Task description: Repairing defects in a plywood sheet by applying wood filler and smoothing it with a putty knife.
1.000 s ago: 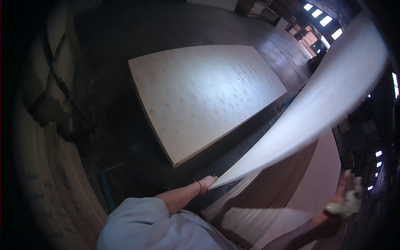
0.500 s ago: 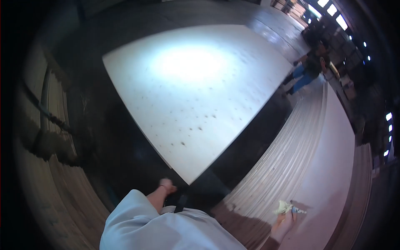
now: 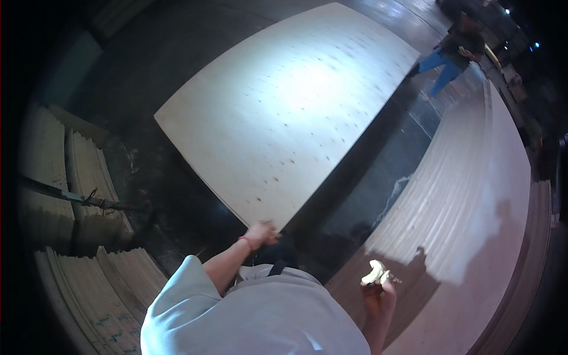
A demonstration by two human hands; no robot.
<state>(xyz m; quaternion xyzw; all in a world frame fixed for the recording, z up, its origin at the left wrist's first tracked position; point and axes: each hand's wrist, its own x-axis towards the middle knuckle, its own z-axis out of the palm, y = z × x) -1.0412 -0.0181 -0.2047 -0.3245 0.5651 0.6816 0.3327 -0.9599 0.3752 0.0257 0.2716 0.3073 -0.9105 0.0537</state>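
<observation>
A broad pale wooden sheet (image 3: 296, 142) with dark flecks lies ahead. My left hand (image 3: 261, 232), with a red band at the wrist, is at its near corner; its fingers are blurred, so their grip is unclear. My right hand (image 3: 377, 287) holds a crumpled pale yellow thing (image 3: 375, 271) with a small silvery piece beside it, above the right-hand stack of layered boards (image 3: 432, 201), whose top face is pale pink.
Ragged-edged board stacks (image 3: 97, 183) stand at my left, with a dark bar (image 3: 59, 192) across them. Another person (image 3: 449, 53) in dark top and blue trousers stands at the far right corner of the sheet. Dark concrete floor (image 3: 148, 71) surrounds the sheet.
The white sheet earlier raised in my left hand has come down flat ahead. My left hand has since moved up to its corner. The other person has come into fuller view.
</observation>
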